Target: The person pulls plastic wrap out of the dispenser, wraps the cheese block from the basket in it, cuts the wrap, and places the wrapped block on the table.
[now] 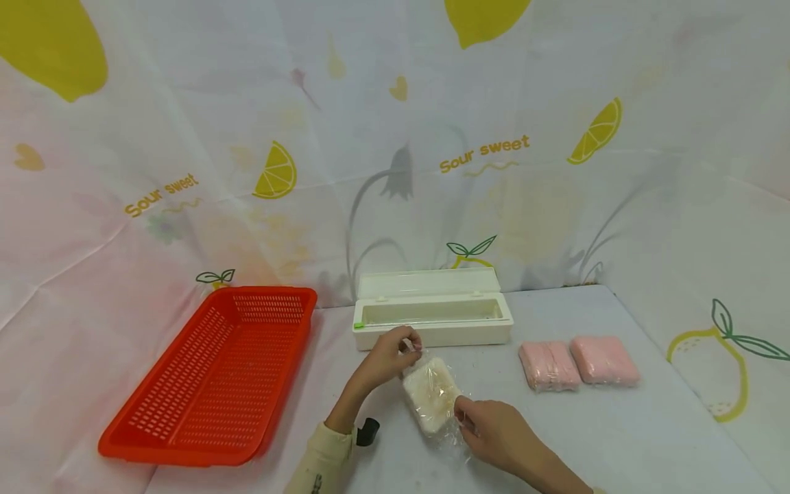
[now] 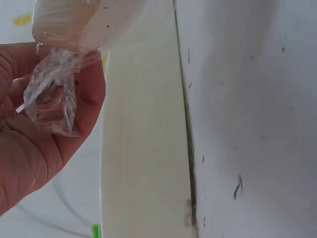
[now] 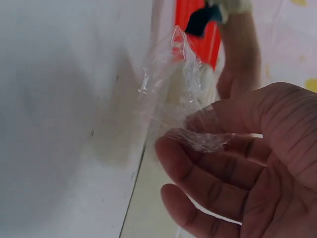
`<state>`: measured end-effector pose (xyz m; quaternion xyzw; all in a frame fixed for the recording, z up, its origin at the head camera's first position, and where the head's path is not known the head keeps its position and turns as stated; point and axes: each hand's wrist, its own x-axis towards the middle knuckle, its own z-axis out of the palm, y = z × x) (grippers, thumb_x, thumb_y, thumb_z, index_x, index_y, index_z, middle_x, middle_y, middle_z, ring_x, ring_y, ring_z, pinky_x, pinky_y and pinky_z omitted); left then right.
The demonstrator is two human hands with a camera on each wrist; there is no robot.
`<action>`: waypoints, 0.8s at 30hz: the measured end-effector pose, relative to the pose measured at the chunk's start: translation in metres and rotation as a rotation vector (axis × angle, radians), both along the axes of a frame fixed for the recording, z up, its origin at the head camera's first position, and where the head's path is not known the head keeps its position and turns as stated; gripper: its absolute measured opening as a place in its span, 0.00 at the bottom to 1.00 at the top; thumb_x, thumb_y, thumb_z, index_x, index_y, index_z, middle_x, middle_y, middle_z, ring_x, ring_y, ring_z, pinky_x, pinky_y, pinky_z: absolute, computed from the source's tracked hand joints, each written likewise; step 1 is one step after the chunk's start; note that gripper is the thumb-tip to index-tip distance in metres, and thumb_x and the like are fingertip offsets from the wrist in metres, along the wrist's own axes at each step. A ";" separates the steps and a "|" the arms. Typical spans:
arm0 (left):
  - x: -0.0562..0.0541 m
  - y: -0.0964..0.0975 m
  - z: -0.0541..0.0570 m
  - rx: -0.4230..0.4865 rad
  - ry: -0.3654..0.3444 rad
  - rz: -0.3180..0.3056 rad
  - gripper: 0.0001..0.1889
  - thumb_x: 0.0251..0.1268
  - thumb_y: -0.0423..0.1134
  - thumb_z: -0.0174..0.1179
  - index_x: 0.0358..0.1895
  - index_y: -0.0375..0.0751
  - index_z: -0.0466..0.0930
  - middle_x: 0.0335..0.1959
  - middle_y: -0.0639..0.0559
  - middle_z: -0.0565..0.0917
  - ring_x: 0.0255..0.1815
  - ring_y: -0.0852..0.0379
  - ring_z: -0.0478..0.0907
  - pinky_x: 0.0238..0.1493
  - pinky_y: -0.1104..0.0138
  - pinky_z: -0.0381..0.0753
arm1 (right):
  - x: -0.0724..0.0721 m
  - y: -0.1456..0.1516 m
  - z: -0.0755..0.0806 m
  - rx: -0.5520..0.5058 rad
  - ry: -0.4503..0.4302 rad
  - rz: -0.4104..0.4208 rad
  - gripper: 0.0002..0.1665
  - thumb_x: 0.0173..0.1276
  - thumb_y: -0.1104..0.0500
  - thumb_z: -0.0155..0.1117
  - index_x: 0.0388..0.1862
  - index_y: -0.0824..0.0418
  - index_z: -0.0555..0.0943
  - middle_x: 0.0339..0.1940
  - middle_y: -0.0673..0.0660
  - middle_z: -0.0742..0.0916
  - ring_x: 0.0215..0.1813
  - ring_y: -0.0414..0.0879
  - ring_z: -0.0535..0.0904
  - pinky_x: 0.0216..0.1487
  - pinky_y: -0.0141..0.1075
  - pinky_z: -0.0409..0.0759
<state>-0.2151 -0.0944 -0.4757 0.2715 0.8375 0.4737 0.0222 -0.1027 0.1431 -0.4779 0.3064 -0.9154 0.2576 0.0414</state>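
Note:
A white, rounded rectangular block [image 1: 431, 398] sits in clear cling film between my two hands; what it is made of cannot be told. My left hand [image 1: 391, 355] pinches a gathered end of the cling film [image 2: 52, 94] at the block's far left end. At the near right end, my right hand [image 1: 492, 432] pinches another bunch of film [image 3: 205, 141] between thumb and forefinger. Loose film hangs near the right fingertips. Just beyond the left hand is a long white film dispenser [image 1: 432, 336] with its lid raised and a green slider [image 1: 359, 326].
On the left lies a red perforated plastic basket [image 1: 280, 405]. To the right, two pink wrapped blocks [image 1: 549, 366] [image 1: 605, 360] rest side by side on the white table [image 1: 642, 439]. A lemon-print cloth [image 1: 382, 123] hangs behind.

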 end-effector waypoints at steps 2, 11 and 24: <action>0.001 0.006 -0.002 -0.030 -0.019 -0.041 0.05 0.64 0.27 0.64 0.39 0.38 0.78 0.38 0.54 0.78 0.34 0.59 0.77 0.26 0.68 0.80 | 0.010 -0.002 0.000 0.014 0.017 0.038 0.14 0.57 0.65 0.68 0.31 0.51 0.72 0.19 0.36 0.70 0.20 0.30 0.61 0.21 0.27 0.64; -0.001 0.030 -0.020 -0.179 -0.002 -0.116 0.09 0.59 0.27 0.67 0.33 0.45 0.78 0.32 0.59 0.79 0.32 0.65 0.75 0.32 0.71 0.77 | 0.026 -0.007 -0.001 -0.010 -0.099 0.204 0.12 0.60 0.63 0.69 0.33 0.51 0.73 0.18 0.34 0.69 0.20 0.27 0.61 0.22 0.23 0.63; 0.001 0.033 -0.026 -0.233 -0.001 -0.125 0.10 0.58 0.27 0.68 0.31 0.45 0.78 0.32 0.60 0.80 0.33 0.65 0.74 0.32 0.72 0.75 | 0.026 -0.011 -0.004 -0.004 -0.231 0.209 0.10 0.63 0.62 0.68 0.33 0.51 0.75 0.20 0.34 0.75 0.23 0.27 0.68 0.25 0.25 0.68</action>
